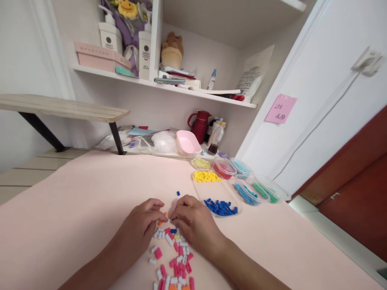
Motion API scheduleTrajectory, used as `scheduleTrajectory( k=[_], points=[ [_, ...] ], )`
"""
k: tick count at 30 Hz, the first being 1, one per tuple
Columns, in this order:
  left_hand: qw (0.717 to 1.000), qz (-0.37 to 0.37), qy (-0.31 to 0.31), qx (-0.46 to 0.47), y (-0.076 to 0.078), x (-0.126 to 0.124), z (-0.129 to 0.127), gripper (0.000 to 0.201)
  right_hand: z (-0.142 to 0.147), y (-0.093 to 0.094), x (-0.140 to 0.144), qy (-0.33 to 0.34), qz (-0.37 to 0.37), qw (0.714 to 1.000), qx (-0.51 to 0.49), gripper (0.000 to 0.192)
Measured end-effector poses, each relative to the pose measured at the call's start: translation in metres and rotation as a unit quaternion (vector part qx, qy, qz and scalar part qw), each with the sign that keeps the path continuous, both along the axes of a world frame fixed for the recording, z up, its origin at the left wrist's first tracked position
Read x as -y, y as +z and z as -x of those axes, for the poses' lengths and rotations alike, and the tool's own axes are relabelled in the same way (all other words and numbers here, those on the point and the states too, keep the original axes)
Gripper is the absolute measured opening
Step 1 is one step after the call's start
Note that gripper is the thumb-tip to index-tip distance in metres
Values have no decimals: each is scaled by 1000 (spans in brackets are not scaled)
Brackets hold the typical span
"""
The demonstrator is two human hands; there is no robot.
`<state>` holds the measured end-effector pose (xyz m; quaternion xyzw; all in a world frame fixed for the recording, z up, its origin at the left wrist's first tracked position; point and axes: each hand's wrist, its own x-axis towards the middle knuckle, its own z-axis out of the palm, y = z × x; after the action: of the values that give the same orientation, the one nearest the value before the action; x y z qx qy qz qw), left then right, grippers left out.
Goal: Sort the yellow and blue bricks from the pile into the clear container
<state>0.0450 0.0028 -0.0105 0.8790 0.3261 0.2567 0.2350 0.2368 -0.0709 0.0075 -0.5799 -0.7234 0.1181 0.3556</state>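
My left hand (144,220) is curled over the pink tabletop with an orange brick (160,222) at its fingertips, partly hidden behind a finger. Close beside it, my right hand (193,220) has its fingers bent and pressed together; whatever they hold is hidden. A lone dark-blue brick (178,193) lies just beyond the hands. Below the fingers another blue brick (173,231) and a pale yellow brick (177,236) sit among scattered pink bricks (158,253) and white bricks (169,240). More orange bricks (173,286) show at the bottom edge.
Right of my hands, a divided tray (208,192) holds yellow bricks (206,176) and dark-blue bricks (222,208). Clear tubs (262,197) of blue, green, red and pale pieces surround it. Behind stand a pink bowl (188,141), a red jug (200,125) and bottles (217,137). A wooden stand (60,108) is left.
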Motion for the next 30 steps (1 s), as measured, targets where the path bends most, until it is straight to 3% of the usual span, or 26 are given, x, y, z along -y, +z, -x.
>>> scheduleTrajectory(
  k=[5, 9, 13, 16, 20, 25, 30],
  points=[
    [999, -1, 1, 40, -3, -2, 1, 37, -36, 26, 6, -24, -14, 995, -92, 11],
    [997, 11, -9, 76, -6, 0, -2, 33, -80, 41, 15, -116, 0, 992, -47, 11],
    [995, 8, -1, 102, -7, 4, -5, 32, -100, 43, 20, -168, 37, 985, 28, 21],
    [995, 7, 8, 98, -7, 4, -5, 32, -97, 43, 21, -178, 24, 983, 39, 26],
    [997, 13, 0, 79, -5, 3, -4, 33, -83, 44, 24, -169, -20, 985, -32, 26],
    [997, 28, -55, 42, -3, 5, -2, 40, -45, 36, 26, -60, -2, 997, -47, 21],
    [999, 31, -35, 10, -1, 9, -2, 46, -12, 20, 23, 50, 17, 998, -15, 27]
  ],
)
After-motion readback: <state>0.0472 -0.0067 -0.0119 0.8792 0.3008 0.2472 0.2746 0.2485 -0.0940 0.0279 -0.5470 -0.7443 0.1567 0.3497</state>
